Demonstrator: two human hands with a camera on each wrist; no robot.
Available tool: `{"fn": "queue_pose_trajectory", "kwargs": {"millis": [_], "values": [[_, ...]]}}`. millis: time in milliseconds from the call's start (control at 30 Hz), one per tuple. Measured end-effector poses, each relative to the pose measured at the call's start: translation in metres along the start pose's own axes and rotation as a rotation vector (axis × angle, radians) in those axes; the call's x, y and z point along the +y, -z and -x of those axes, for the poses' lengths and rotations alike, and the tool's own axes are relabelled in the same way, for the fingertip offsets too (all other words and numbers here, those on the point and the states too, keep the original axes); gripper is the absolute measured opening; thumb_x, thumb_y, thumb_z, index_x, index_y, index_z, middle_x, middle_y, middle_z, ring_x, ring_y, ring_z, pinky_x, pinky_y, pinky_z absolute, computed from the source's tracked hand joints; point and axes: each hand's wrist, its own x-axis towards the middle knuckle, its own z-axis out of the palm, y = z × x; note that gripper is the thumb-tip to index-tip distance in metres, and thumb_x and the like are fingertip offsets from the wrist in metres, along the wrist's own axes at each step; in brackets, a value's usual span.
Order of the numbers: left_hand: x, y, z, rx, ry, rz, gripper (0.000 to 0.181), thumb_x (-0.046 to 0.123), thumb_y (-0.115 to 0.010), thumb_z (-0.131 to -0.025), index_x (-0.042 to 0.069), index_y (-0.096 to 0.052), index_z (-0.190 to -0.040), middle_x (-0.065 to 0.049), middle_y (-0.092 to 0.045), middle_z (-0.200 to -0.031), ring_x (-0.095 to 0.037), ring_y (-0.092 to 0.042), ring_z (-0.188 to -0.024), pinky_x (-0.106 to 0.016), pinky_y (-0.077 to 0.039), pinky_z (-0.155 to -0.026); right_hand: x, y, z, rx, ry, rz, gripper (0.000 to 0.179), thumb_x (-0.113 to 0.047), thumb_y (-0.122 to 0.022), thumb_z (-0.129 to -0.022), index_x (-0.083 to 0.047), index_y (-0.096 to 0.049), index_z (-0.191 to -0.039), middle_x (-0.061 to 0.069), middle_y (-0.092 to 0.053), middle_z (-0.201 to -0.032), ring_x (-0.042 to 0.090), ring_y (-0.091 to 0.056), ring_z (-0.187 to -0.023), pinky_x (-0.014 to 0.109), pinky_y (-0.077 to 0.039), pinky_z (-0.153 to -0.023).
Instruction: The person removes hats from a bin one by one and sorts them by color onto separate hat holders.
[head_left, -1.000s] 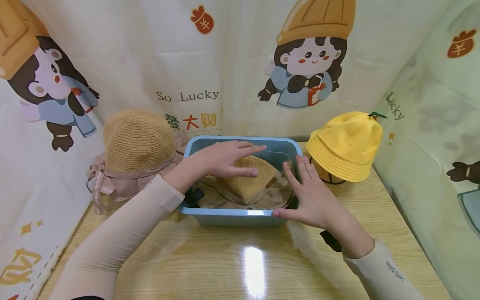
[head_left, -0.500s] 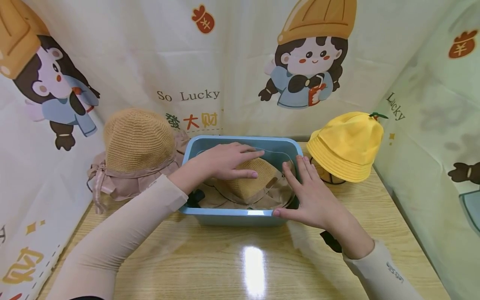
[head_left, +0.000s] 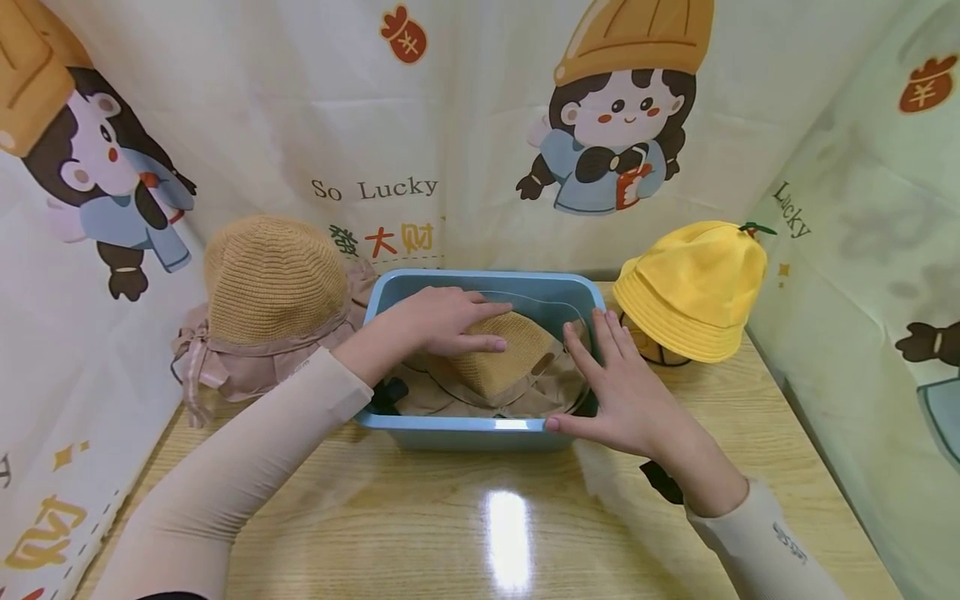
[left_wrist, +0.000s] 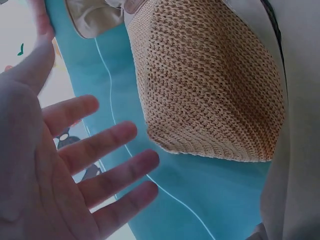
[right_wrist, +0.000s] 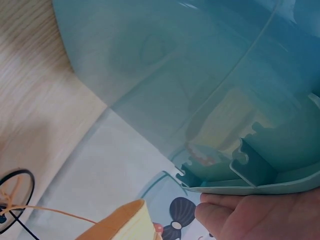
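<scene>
A straw hat with a beige fabric brim [head_left: 510,354] lies inside a blue plastic bin [head_left: 465,425]. Over the bin's left part hovers my left hand [head_left: 442,325], palm down, fingers straight and spread. In the left wrist view, a gap shows between those fingers [left_wrist: 120,132] and the hat's woven crown [left_wrist: 205,85]. My right hand [head_left: 630,396] rests along the bin's right rim with its fingers extended and the thumb at the front corner. From the right wrist view, part of that hand [right_wrist: 265,215] lies against the bin's edge [right_wrist: 250,190].
Left of the bin, another straw hat [head_left: 273,283] with a pinkish brim and ribbon sits raised. A yellow bucket hat [head_left: 693,292] rests on a wire stand [head_left: 663,358] at right. Printed curtains [head_left: 480,125] enclose the wooden table [head_left: 420,525].
My left hand has shifted slightly left above the hat in the bin, its fingers still straight. The right hand stays on the rim, and the hats have not moved.
</scene>
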Motion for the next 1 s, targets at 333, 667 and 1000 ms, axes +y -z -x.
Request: {"fn": "queue_pose_trajectory", "kwargs": {"millis": [333,667,1000], "values": [[-0.003,-0.004,0.001,-0.032,0.028,0.029,0.044,0.024,-0.056,-0.102,0.024,-0.053,-0.146,-0.007,-0.048,-0.149,-0.029,-0.054,-0.128,-0.05,-0.049,-0.098,0.0,-0.002,0.004,0.005,0.002,-0.011,0.117,-0.081,-0.059,-0.077,-0.019,-0.006,-0.162,0.023,0.006,-0.165,0.036,0.015,-0.152,0.064,-0.02,-0.116],[-0.005,-0.011,-0.004,0.059,0.021,0.029,0.031,-0.004,-0.065,-0.092,0.016,-0.074,-0.114,-0.01,-0.057,-0.135,-0.028,-0.061,-0.113,-0.041,-0.053,-0.093,0.0,-0.001,0.0,0.01,0.015,-0.01,0.118,-0.081,-0.06,-0.077,-0.019,-0.006,-0.162,0.024,0.006,-0.165,0.037,0.015,-0.152,0.064,-0.018,-0.117],[-0.004,-0.012,-0.008,0.079,0.031,0.001,0.022,-0.006,-0.064,-0.089,0.014,-0.07,-0.096,-0.008,-0.059,-0.119,-0.024,-0.056,-0.092,-0.036,-0.05,-0.078,0.0,0.0,-0.001,-0.007,0.014,-0.011,0.118,-0.081,-0.059,-0.078,-0.019,-0.004,-0.162,0.024,0.007,-0.165,0.035,0.017,-0.151,0.06,-0.012,-0.12]]}}
